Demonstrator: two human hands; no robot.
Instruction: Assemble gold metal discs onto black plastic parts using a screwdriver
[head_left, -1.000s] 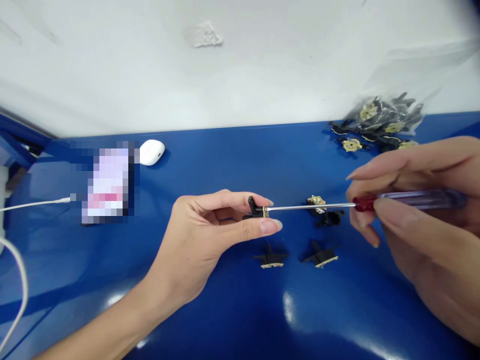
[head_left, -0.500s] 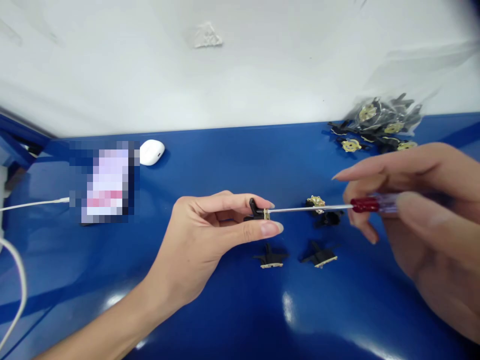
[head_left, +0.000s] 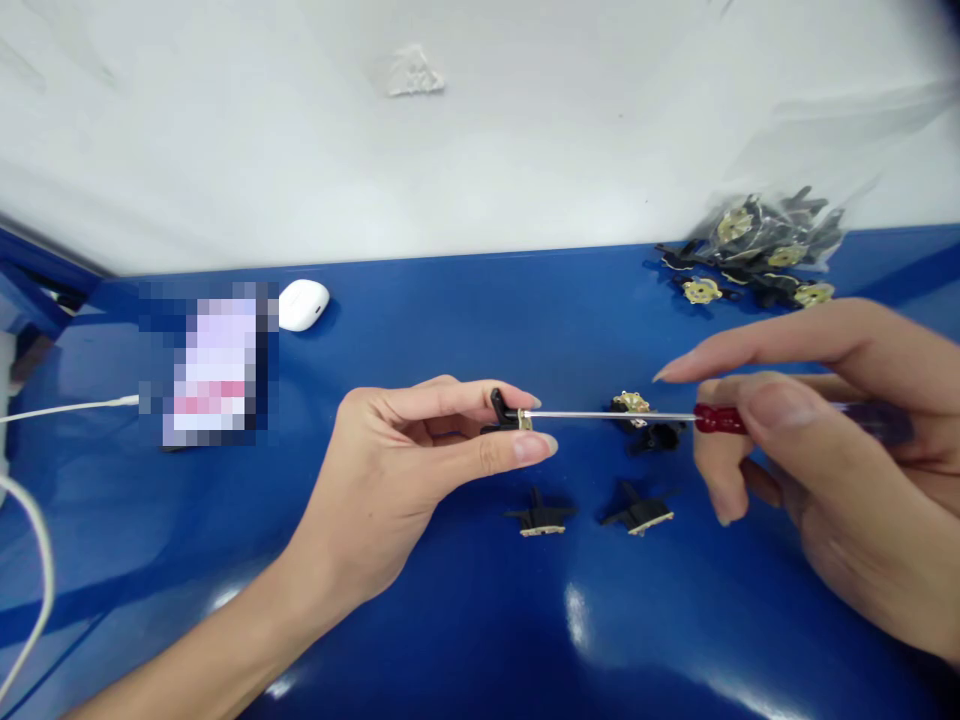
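Between thumb and fingers, my left hand (head_left: 420, 450) pinches a black plastic part with a gold-coloured plate (head_left: 523, 418) on its right face. A screwdriver (head_left: 615, 415) with a thin metal shaft and a red and clear handle lies level in my right hand (head_left: 832, 440), held by the thumb and fingers with the index finger stretched out. Its tip meets the plate side of the part; the exact contact point is too small to make out. Below the shaft, two similar black parts, a left one (head_left: 541, 514) and a right one (head_left: 639, 508), rest on the blue table.
More such parts (head_left: 646, 425) lie behind the shaft. A clear bag of them (head_left: 780, 230) and several loose ones sit at the back right by the white wall. On the left are a blurred phone (head_left: 214, 370), a white earbud case (head_left: 304, 305) and a white cable (head_left: 45, 560).
My left hand has shifted slightly left with the part. My right thumb has moved forward along the handle, nearer its red end, and the screwdriver tip remains at the plate.
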